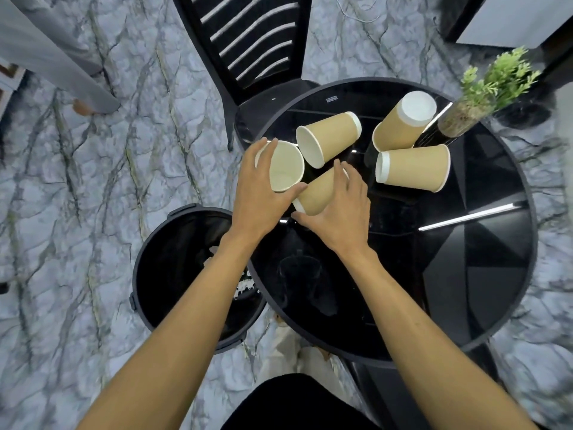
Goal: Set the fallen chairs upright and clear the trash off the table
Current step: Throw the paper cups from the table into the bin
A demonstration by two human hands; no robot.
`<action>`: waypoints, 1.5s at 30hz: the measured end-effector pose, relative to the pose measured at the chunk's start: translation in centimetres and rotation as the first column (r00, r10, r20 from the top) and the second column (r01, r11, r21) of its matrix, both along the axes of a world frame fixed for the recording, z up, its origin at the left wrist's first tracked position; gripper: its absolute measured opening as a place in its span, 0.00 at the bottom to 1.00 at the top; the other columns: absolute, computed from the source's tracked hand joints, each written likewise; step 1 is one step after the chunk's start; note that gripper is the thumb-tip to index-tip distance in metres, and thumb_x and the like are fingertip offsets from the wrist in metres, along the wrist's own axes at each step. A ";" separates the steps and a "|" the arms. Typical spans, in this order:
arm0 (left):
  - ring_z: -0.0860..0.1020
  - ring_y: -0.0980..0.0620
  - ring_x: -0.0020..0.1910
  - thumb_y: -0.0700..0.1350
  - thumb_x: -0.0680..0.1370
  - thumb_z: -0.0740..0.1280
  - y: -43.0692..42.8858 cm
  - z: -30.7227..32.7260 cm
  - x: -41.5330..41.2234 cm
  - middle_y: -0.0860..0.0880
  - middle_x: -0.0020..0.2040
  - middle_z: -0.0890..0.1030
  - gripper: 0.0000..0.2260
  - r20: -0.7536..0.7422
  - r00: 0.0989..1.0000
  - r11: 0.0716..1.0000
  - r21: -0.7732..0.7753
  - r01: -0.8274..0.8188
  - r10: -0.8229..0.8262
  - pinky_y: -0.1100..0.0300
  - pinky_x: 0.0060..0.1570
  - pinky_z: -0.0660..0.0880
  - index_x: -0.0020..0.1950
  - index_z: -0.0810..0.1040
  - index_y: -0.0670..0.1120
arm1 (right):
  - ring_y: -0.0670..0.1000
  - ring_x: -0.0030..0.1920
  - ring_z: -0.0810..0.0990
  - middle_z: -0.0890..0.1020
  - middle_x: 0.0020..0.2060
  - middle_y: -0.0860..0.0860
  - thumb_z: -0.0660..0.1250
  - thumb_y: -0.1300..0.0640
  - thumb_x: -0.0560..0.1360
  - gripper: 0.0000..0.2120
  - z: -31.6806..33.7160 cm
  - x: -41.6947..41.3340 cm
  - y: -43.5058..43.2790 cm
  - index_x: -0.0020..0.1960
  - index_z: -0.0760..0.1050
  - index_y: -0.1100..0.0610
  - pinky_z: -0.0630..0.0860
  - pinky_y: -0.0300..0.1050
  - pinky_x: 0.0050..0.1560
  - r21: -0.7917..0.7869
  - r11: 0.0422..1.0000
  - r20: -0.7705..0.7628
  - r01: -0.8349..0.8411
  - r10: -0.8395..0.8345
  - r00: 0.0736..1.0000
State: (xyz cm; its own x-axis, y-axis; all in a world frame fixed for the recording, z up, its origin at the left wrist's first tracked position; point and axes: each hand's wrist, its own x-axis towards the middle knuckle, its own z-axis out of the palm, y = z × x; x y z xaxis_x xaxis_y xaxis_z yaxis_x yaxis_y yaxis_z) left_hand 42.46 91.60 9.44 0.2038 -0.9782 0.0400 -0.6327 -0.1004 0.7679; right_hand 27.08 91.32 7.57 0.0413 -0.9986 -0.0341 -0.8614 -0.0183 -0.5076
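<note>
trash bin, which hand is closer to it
Left. The left hand grips the leftmost cup at the table edge beside the trash bin; the right hand is farther in, over a fallen cup.

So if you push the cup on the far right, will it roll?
Probably: the cup lies on its side on a glossy table. It tapers, so it would likely curve round. It looks like thin paper, so probably light.
</note>
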 end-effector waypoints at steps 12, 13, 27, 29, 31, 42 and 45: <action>0.63 0.55 0.72 0.56 0.70 0.76 2.3 0.8 -0.1 0.53 0.75 0.61 0.38 0.008 1.000 0.999 -0.019 -0.028 0.028 0.61 0.67 0.61 0.76 0.63 0.49 | 0.55 0.70 0.65 0.62 0.73 0.52 0.77 0.36 0.58 0.57 1.1 -1.2 1.8 0.78 0.55 0.56 0.66 0.55 0.66 -0.022 1.000 0.061 -0.018 0.019 0.998; 0.63 0.55 0.72 0.56 0.70 0.76 2.7 1.0 -0.1 0.53 0.75 0.61 0.39 0.014 0.999 0.999 -0.022 -0.031 0.031 0.61 0.68 0.61 0.76 0.63 0.49 | 0.55 0.70 0.65 0.62 0.73 0.52 0.77 0.36 0.58 0.57 1.3 -1.3 2.0 0.78 0.55 0.56 0.66 0.55 0.66 -0.025 0.999 0.063 -0.023 0.025 0.998; 0.66 0.54 0.70 0.59 0.69 0.74 13.8 3.1 1.6 0.57 0.72 0.61 0.38 0.065 0.979 0.980 -0.059 -0.188 0.192 0.57 0.63 0.68 0.75 0.64 0.53 | 0.54 0.71 0.62 0.61 0.73 0.50 0.77 0.36 0.59 0.56 4.0 -0.3 9.7 0.78 0.54 0.54 0.64 0.53 0.70 -0.050 0.974 0.165 -0.219 0.225 0.960; 0.66 0.53 0.70 0.61 0.68 0.74 15.7 3.0 2.5 0.56 0.72 0.61 0.39 0.077 0.968 0.970 -0.056 -0.237 0.240 0.58 0.63 0.67 0.75 0.63 0.53 | 0.53 0.70 0.63 0.61 0.73 0.50 0.77 0.35 0.60 0.56 4.1 0.6 10.9 0.78 0.54 0.55 0.65 0.54 0.70 -0.047 0.962 0.164 -0.268 0.273 0.948; 0.65 0.54 0.69 0.62 0.68 0.73 17.6 2.9 3.6 0.56 0.72 0.61 0.38 0.084 0.953 0.956 -0.054 -0.287 0.291 0.60 0.62 0.65 0.74 0.63 0.53 | 0.53 0.70 0.62 0.61 0.74 0.50 0.77 0.36 0.60 0.56 4.1 1.8 12.0 0.78 0.55 0.55 0.65 0.55 0.70 -0.046 0.947 0.168 -0.319 0.322 0.932; 0.67 0.53 0.68 0.57 0.67 0.76 26.5 2.6 12.2 0.54 0.71 0.62 0.37 0.092 0.838 0.843 -0.017 -0.538 0.537 0.60 0.62 0.67 0.73 0.67 0.52 | 0.54 0.70 0.63 0.62 0.72 0.51 0.76 0.35 0.59 0.48 4.0 12.4 16.0 0.73 0.63 0.52 0.68 0.57 0.69 -0.043 0.820 0.215 -0.570 0.565 0.797; 0.66 0.53 0.68 0.56 0.68 0.76 27.7 2.2 14.6 0.54 0.71 0.62 0.37 0.090 0.812 0.815 0.010 -0.579 0.576 0.60 0.63 0.67 0.73 0.67 0.50 | 0.55 0.70 0.64 0.62 0.72 0.52 0.76 0.35 0.60 0.44 3.5 15.2 16.4 0.71 0.68 0.50 0.68 0.56 0.69 -0.058 0.794 0.224 -0.605 0.601 0.767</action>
State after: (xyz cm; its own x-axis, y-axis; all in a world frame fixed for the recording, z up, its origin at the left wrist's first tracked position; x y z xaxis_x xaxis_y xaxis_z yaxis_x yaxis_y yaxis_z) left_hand 57.09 119.30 11.64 0.7295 -0.6823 0.0487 -0.5077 -0.4923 0.7070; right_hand 42.31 107.69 11.02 0.6429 -0.7652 0.0336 -0.5422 -0.4857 -0.6856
